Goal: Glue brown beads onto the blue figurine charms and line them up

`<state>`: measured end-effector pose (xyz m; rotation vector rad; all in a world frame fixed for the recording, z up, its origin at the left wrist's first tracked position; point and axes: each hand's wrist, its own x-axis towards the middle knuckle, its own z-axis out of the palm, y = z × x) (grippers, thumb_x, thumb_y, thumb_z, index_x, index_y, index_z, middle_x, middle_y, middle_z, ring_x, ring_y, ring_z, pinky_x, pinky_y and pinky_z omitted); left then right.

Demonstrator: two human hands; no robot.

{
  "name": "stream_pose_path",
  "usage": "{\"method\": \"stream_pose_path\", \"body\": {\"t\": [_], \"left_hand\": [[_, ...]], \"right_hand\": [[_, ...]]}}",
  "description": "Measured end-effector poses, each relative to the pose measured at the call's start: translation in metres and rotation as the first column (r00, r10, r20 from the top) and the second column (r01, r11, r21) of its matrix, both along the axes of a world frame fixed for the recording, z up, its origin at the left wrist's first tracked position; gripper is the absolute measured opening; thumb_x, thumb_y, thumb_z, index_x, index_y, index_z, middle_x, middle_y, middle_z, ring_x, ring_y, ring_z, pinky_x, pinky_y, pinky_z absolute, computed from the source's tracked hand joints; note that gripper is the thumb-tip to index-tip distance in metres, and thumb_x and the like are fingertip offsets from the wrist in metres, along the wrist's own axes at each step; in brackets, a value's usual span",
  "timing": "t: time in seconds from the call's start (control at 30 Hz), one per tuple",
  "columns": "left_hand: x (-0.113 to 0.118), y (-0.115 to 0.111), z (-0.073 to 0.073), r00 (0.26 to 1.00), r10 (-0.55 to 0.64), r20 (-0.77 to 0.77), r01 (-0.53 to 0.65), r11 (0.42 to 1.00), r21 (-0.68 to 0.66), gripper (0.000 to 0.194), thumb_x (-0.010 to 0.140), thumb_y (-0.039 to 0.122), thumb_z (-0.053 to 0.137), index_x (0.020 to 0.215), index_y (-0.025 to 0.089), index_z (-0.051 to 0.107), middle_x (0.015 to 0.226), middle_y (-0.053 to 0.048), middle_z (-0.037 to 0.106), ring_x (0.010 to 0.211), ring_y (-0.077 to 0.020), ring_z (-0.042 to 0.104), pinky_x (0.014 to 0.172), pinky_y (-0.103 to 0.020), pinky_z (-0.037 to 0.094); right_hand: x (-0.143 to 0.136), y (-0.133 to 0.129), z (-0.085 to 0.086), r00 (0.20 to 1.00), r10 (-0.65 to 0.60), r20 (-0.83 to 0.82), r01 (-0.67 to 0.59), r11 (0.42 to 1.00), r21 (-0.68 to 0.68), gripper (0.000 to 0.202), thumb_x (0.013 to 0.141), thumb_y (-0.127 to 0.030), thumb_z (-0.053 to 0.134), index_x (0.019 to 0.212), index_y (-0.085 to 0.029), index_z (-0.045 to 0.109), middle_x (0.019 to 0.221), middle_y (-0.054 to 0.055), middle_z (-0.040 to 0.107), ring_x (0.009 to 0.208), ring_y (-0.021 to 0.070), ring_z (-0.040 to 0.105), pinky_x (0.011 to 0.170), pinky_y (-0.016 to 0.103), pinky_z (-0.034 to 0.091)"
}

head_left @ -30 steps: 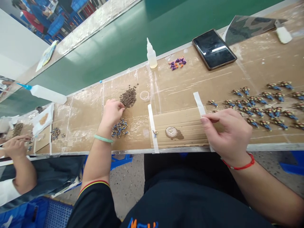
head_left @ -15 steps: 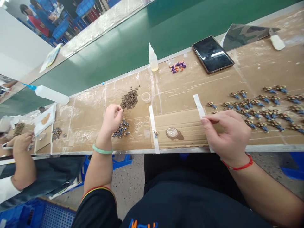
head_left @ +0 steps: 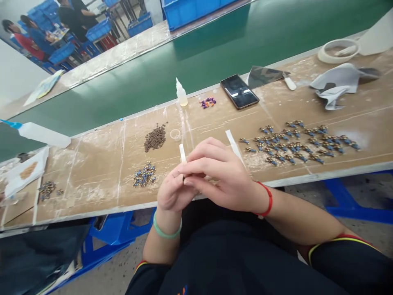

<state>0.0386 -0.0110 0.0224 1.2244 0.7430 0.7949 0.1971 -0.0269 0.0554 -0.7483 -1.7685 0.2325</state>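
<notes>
My left hand (head_left: pixel 172 191) and my right hand (head_left: pixel 222 174) meet over the table's front edge. Both are closed, fingertips together around a small dark piece (head_left: pixel 184 178), mostly covered by the fingers. Its exact kind does not show. Just left of the hands lies a heap of small painted figures (head_left: pixel 144 175), blue and gold. Behind it is a pile of small brown discs (head_left: pixel 155 138). To the right, many similar figures (head_left: pixel 285 143) lie spread out in loose rows. My hands hide most of the cardboard between two white tape strips (head_left: pixel 233 142).
A dropper bottle (head_left: pixel 181 96), purple-orange pieces (head_left: pixel 208 102) and a tablet (head_left: pixel 239 91) line the back edge. Farther right are a white-handled scraper (head_left: pixel 289 82), a tape roll (head_left: pixel 338 51) and crumpled grey sheets (head_left: pixel 336 82). A larger blue-tipped bottle (head_left: pixel 44 134) lies at left.
My left hand has left the brown discs and moved right; my right hand has moved left from the tape strip. They now meet. The view has shifted, and the neighbour's hand is out of sight.
</notes>
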Motion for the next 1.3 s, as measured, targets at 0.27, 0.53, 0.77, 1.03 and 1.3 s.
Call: {"method": "stream_pose_path", "body": {"t": [0.27,0.53,0.77,1.03,1.3], "left_hand": [[0.005,-0.009,0.002,0.997,0.06,0.054,-0.056,0.996,-0.067,0.04,0.082,0.064,0.063,0.086,0.025,0.055,0.082,-0.006,0.056,0.08,-0.0237,0.063,0.062,-0.039,0.056],[0.016,-0.018,0.012,0.892,0.399,0.212,-0.369,0.914,-0.167,0.033,0.069,0.046,0.088,0.08,0.02,0.07,0.082,0.0,0.064,0.074,-0.0108,0.059,0.068,-0.023,0.053],[0.006,-0.016,0.007,0.918,0.374,0.134,-0.314,0.889,-0.332,0.036,0.061,0.04,0.095,0.068,0.014,0.071,0.066,0.001,0.063,0.064,-0.0088,0.054,0.062,-0.021,0.048],[0.015,-0.018,0.011,0.898,0.336,0.283,-0.143,0.833,-0.534,0.036,0.058,0.034,0.096,0.061,0.013,0.067,0.06,0.003,0.053,0.056,-0.0049,0.04,0.048,-0.015,0.033],[0.013,-0.021,0.005,0.899,0.317,0.302,-0.16,0.88,-0.447,0.038,0.056,0.038,0.097,0.057,0.014,0.066,0.058,0.003,0.05,0.052,-0.0039,0.032,0.046,-0.017,0.025]], "right_hand": [[0.005,-0.008,-0.003,0.992,-0.062,0.107,0.055,0.996,0.07,0.013,0.096,-0.012,0.059,0.091,-0.022,0.064,0.089,0.003,0.069,0.086,0.0177,0.06,0.077,0.036,0.055],[-0.002,-0.008,-0.016,0.918,-0.335,0.21,0.28,0.926,0.254,0.021,0.1,-0.011,0.045,0.092,-0.019,0.063,0.092,0.005,0.068,0.096,0.0194,0.058,0.084,0.034,0.053],[0.019,0.001,-0.004,0.762,-0.345,0.548,0.1,0.899,0.427,0.033,0.104,-0.01,0.038,0.084,-0.019,0.062,0.087,0.004,0.067,0.091,0.0187,0.054,0.081,0.034,0.044],[0.015,0.004,-0.014,0.982,-0.055,0.183,0.051,0.998,0.028,0.015,0.098,-0.015,0.056,0.085,-0.021,0.056,0.083,0.002,0.063,0.08,0.0159,0.056,0.073,0.031,0.048],[0.018,-0.001,-0.004,0.995,0.104,0.007,-0.096,0.94,-0.327,0.015,0.093,-0.018,0.067,0.08,-0.02,0.059,0.079,-0.001,0.063,0.077,0.0125,0.058,0.07,0.027,0.046]]}}
